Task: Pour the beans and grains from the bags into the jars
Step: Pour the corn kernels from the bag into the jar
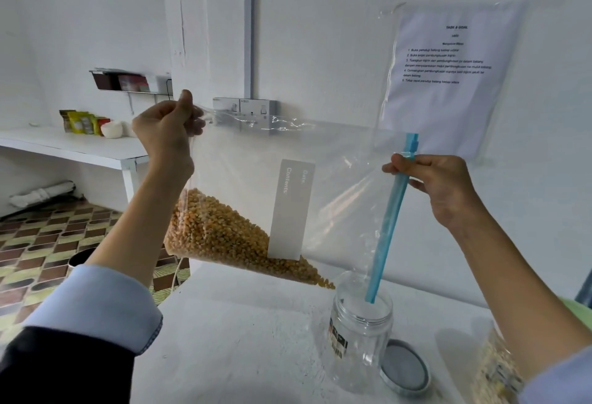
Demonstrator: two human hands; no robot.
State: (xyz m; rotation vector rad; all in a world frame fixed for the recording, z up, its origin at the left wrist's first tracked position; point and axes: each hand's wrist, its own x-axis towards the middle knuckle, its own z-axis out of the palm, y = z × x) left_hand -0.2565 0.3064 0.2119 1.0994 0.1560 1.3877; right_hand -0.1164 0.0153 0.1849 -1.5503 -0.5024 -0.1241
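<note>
A large clear zip bag hangs tilted above the table, with yellow corn kernels heaped in its lower left part. My left hand pinches the bag's bottom corner up high. My right hand grips the blue zip strip at the bag's mouth. The strip's lower end dips into the mouth of an open clear plastic jar that stands upright on the white table. No kernels show inside the jar. Its grey lid lies flat on the table just right of it.
A second container with pale grains stands blurred at the right, under my right forearm. A printed sheet in plastic hangs on the wall. A white shelf at the left carries packets and a bowl. Patterned floor tiles lie beyond the table's left edge.
</note>
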